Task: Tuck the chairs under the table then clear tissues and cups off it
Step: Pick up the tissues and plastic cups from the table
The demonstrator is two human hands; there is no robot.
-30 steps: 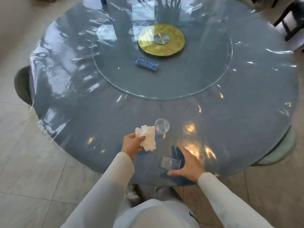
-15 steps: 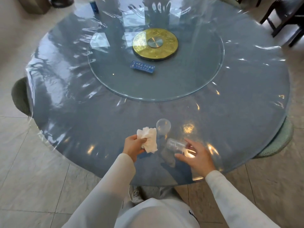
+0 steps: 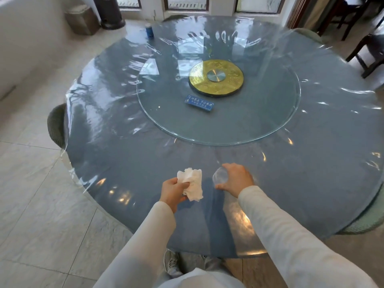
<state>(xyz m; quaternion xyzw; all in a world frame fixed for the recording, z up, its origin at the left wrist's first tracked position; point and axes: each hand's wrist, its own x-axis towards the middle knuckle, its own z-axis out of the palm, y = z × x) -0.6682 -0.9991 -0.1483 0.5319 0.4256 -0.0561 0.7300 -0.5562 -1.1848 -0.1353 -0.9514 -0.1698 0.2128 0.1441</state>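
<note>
Now left hand [image 3: 173, 191] grips tissue [image 3: 192, 185], right hand [image 3: 236, 178] grips cup [image 3: 220, 177], near table [image 3: 124, 163] edge.

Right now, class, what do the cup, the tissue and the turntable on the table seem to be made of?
Cup: thin clear plastic, probably; the table shows through it.
Tissue: soft white paper, matte and crumpled.
Turntable: clear glass, glossy, with a bright edge and window reflections.

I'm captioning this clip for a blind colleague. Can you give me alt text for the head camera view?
Seen from above, a person's left hand grips a crumpled white tissue while the right hand holds a clear plastic cup over the near edge of a round grey table. A glass turntable with a gold centre disc sits mid-table.
</note>
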